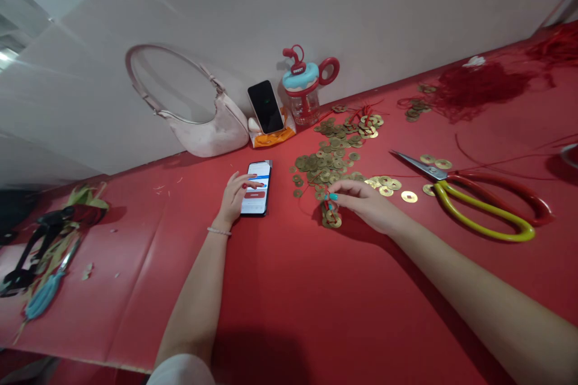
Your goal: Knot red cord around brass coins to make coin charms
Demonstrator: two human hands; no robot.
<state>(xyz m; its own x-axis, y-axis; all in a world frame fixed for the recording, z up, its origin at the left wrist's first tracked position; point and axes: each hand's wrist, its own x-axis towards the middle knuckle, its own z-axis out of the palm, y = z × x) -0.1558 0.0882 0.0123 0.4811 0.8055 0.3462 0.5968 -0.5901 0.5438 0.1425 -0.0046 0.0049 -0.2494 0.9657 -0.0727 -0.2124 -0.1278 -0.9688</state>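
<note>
My left hand (233,195) rests over a lit phone (255,207) lying flat on the red table, its fingers spread across the screen and nothing held. With fingertips pinched together, my right hand (359,200) holds a red cord strung with brass coins (333,220); the coins hang down onto the table and the exact grip is partly hidden. Just beyond it spreads a pile of loose square-holed brass coins (332,159). Single coins (409,197) lie to the right of that hand.
Scissors (440,177) with red and yellow handles lie at right, near tangled red cord (483,90). Along the wall are a white handbag (217,132), a propped dark phone (265,107) and a cup (303,96). Blue-handled pliers (45,295) lie far left.
</note>
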